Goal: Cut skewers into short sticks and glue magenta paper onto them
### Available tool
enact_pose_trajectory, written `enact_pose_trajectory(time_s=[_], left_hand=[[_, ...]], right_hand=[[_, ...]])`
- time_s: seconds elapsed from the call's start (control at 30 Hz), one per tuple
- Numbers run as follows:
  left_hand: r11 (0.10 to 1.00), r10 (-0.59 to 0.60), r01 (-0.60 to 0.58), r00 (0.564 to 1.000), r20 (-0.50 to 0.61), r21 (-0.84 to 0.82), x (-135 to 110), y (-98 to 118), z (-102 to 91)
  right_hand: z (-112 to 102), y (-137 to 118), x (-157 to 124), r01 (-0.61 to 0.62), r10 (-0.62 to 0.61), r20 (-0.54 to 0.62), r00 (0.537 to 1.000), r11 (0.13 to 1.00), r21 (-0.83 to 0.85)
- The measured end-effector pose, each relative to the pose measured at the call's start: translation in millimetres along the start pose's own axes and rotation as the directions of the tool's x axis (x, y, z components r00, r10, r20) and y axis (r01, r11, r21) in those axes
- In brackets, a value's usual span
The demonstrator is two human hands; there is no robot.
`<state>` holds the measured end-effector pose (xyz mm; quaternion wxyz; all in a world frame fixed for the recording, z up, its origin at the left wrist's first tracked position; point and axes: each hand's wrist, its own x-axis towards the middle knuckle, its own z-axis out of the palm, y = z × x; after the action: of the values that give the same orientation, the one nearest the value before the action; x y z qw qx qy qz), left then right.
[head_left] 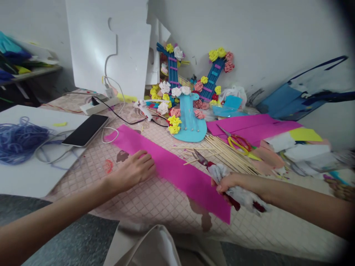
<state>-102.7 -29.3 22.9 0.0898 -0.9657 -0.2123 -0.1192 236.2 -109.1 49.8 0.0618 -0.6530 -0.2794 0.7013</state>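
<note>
While I am watching through the head camera from afar, the cloth-covered worktop (pixel 166 207) is carrying everything in reach. Along its back right, larger magenta sheets (pixel 249 127) are lying, touched by neither hand.

The magenta strip (pixel 172 166) is stretching diagonally across the middle, in front of both hands' work area, its near end passing below the right hand. I am seeing straight long edges and no cut across its visible part, so I am judging that the shaping of this piece is remaining to be done.

Behind it, the turquoise cutout (pixel 191 120) is standing trimmed with paper flowers, and I am taking it as finished or close to it. The bundle of wooden sticks (pixel 235 157) is lying loose beyond the strip, apparently unused.

The red-handled shears (pixel 218 172), partly wrapped in white material, are pointing past the strip's far edge over the sticks; I am making no call on how far their blades are parted. The right hand (pixel 231 181) is closing firmly around their handles. The left hand (pixel 141 166) is resting loosely curled on the strip; I cannot tell whether it is pinching it. The white hot glue gun (pixel 144 110) is lying untouched.
</note>
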Motion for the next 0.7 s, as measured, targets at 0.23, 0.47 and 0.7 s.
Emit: enact_pose_trajectory(time_s=[0.23,0.47,0.7], left_hand=[[0.897,-0.228,0.248,0.969,0.096,-0.367,-28,55,-22.8],[-0.123,-0.231,0.448,0.855,0.464,-0.886,20,118,-13.6],[-0.88,-0.135,0.131,0.852,0.506,-0.456,76,148,-3.1]], right_hand=[[-2,6,15,-0.003,0.002,0.069,0.998,1.0,0.023],[21,-21,-7,0.004,-0.004,0.048,0.999,1.0,0.003],[36,-26,-19,0.139,-0.139,-0.046,0.989,0.99,0.01]])
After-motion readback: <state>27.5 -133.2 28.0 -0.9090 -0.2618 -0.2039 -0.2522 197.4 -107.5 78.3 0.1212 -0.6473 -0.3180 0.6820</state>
